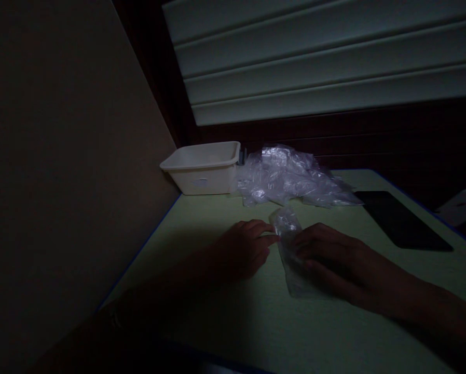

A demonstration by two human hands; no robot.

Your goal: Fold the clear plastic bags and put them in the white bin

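Note:
A clear plastic bag (287, 218), long and narrow, lies on the table in front of me. At its left edge, the thumb and forefinger of my left hand (252, 249) pinch the plastic, while the other fingers curl in. My right hand (342, 262) comes from the right with its fingers bent together over the bag's right side, gripping it. Those fingers cover part of the bag, and the dim light hides whether anything is inside. Beyond both hands lies a heap of similar clear bags (283, 176).
A white plastic tub (205, 179) stands at the back left against the wall, with its opening up. To the right lies a flat black slab (406, 221), perhaps a tablet. The pale green table (217, 317) has a blue edge. Slatted panels (314, 57) rise behind it.

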